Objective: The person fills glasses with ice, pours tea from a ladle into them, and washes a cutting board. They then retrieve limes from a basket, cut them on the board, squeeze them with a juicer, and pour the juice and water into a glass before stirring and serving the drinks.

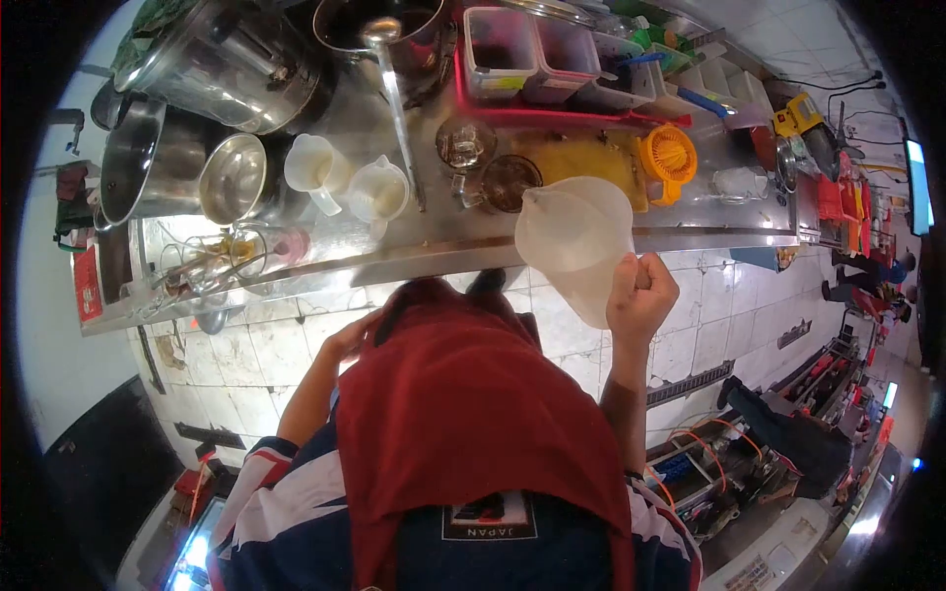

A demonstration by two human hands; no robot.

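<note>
My right hand point(642, 294) is wrapped round the handle of a translucent plastic pitcher point(581, 241). The pitcher is tilted at the counter's front edge, its spout beside a glass mug point(507, 183) of dark drink. Whether liquid is flowing cannot be made out. A second glass point(465, 144) stands just behind that mug. My left hand point(352, 338) is down at my waist against the red apron point(463, 414), with its fingers mostly hidden. Two white plastic measuring jugs point(313, 165) stand on the counter to the left, near a long-handled ladle point(392, 94).
The steel counter point(434, 258) holds a yellow cutting board point(589, 163), an orange citrus juicer point(667, 163) and a red tray point(552, 116) of plastic bins. Steel pots point(138, 163) crowd the left. Behind on the right, another person point(793, 438) is near a lower worktop.
</note>
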